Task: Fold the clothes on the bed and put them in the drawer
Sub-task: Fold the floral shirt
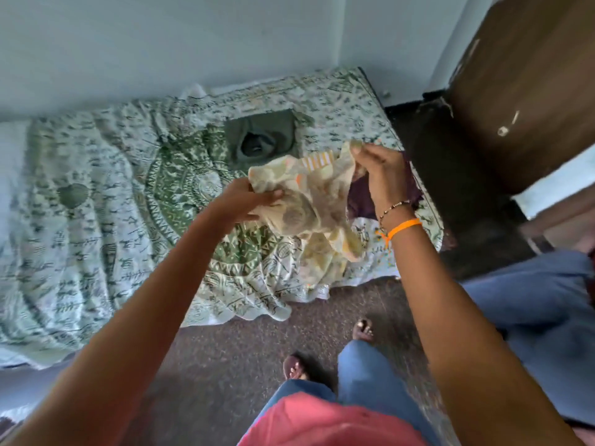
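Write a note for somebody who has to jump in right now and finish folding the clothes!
Left hand: grips the left edge of the pale yellow patterned garment.
Right hand: pinches its top right corner, so the garment hangs bunched above the bed.
On the bed: an olive-green folded garment lies flat near the wall, and a dark maroon garment lies unfolded under the right hand.
Done: the green one looks folded.
Left: fold the yellow garment, then the maroon one, and put everything in the drawer, which is not in view.

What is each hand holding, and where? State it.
Both hold the pale yellow garment: left hand grips its left edge, right hand pinches its upper right corner.
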